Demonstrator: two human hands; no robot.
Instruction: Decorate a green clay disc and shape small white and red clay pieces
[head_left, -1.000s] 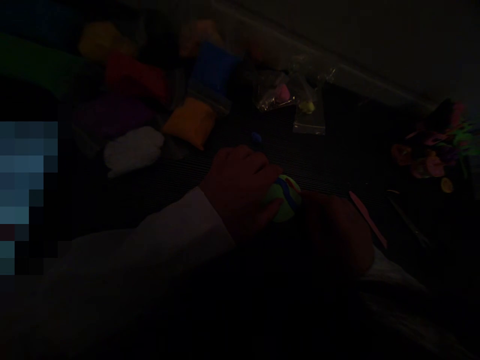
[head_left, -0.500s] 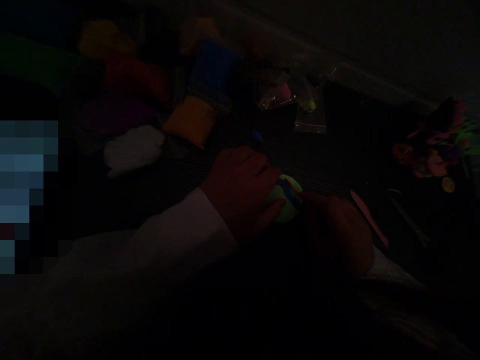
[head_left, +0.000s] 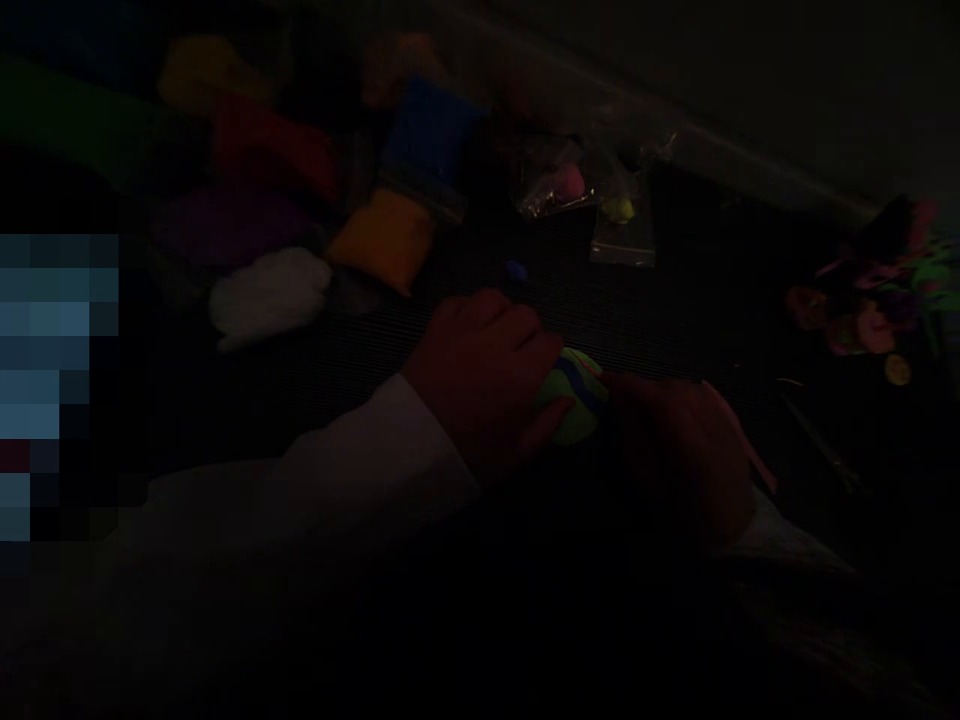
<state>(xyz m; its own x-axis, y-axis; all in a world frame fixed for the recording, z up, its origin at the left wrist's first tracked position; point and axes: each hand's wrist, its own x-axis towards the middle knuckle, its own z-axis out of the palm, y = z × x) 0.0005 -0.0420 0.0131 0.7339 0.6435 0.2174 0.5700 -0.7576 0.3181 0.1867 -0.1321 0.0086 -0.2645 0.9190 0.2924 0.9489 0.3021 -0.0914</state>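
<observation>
In dim light, my left hand (head_left: 487, 380) curls around a small round bright green clay piece (head_left: 568, 428), its fingers and thumb on the left side of it. Across the green surface runs a wavy blue clay strip (head_left: 577, 385). Above the blue, a thin red clay strip (head_left: 588, 364) lies along the upper right edge. The bunched fingers of my right hand (head_left: 679, 455) have their tips at that right edge, near the red strip's end. Darkness hides what, if anything, is pinched there.
A pink clay tool (head_left: 742, 440) and a slim dark tool (head_left: 821, 440) lie at the right. Blue clay bit (head_left: 516, 270) sits beyond my hands. Coloured clay packs, among them orange (head_left: 386, 240) and white (head_left: 270, 298), fill the back left. Small bags (head_left: 622, 245) and colourful pieces (head_left: 874, 310) lie farther right.
My right hand has shifted slightly right, its fingertips moving to the edge of the green piece and now partly covering the pink tool. My left hand keeps its hold.
</observation>
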